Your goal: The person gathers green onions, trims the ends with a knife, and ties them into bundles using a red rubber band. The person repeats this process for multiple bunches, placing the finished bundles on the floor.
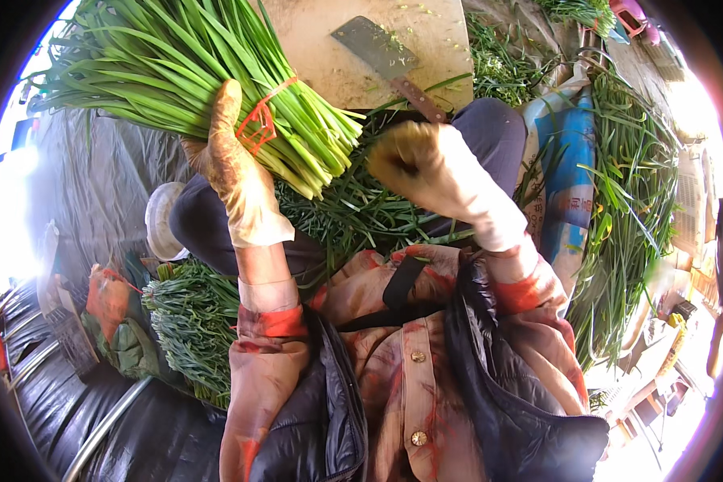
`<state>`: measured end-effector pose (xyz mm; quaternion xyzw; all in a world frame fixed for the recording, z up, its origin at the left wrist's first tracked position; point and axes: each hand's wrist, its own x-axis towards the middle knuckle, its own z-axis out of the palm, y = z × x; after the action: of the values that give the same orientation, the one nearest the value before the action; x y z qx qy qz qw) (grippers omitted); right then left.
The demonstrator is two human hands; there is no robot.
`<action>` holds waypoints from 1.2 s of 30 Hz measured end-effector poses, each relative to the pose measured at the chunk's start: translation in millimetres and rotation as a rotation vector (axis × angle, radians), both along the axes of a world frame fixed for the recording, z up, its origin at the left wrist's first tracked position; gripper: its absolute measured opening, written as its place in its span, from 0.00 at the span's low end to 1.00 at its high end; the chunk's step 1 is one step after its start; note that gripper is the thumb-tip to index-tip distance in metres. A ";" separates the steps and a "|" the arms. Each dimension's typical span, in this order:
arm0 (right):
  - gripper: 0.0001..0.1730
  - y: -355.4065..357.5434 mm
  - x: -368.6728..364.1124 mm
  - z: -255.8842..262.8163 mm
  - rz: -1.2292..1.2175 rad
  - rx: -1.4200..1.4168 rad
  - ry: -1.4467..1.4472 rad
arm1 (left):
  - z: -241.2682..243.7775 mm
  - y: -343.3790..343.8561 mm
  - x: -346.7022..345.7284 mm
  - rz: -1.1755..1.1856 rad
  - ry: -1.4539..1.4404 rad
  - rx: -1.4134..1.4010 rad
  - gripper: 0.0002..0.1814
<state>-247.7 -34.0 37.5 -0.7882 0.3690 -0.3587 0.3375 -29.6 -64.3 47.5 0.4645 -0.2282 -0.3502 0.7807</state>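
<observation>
A thick bundle of flat green leaves, apparently garlic chives (175, 66), is tied with red plastic string (262, 117) near its pale cut ends. My left hand (226, 144), in a stained glove, grips it from below with the thumb over the leaves. My right hand (422, 162), also gloved, is motion-blurred to the right of the cut ends, apart from them, with its fingers curled; whether it holds anything cannot be told. Beyond it a cleaver (379, 51) with a riveted wooden handle lies on a worn cutting board (319, 36), the handle reaching past the near edge.
Loose leaves (361, 208) lie between my knees. At the right, long chives (626, 211) lie beside a blue and white sack (569, 162). More bundled greens (193, 325) are at the lower left, near a metal pipe (105, 428) and a white round object (164, 222).
</observation>
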 end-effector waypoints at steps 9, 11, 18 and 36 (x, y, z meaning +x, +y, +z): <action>0.21 2.9 15.6 21.8 -0.104 0.004 0.048 | -18.2 -5.1 4.4 0.055 -0.056 0.022 0.25; 0.20 -7.9 34.2 5.0 -0.182 -0.163 0.148 | -38.6 -11.5 7.0 0.039 -0.058 0.048 0.27; 0.11 -24.5 46.9 -45.2 -0.103 0.022 0.471 | -91.3 -11.0 1.9 -0.067 -0.154 0.256 0.28; 0.10 130.8 -211.5 30.1 -0.086 0.742 0.928 | -117.6 -11.9 20.8 -0.135 -0.010 0.167 0.27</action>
<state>-459.3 96.8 67.6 -0.6765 0.6101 0.1630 0.3790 -8.9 -76.2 -70.1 0.5131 -0.2331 -0.4176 0.7127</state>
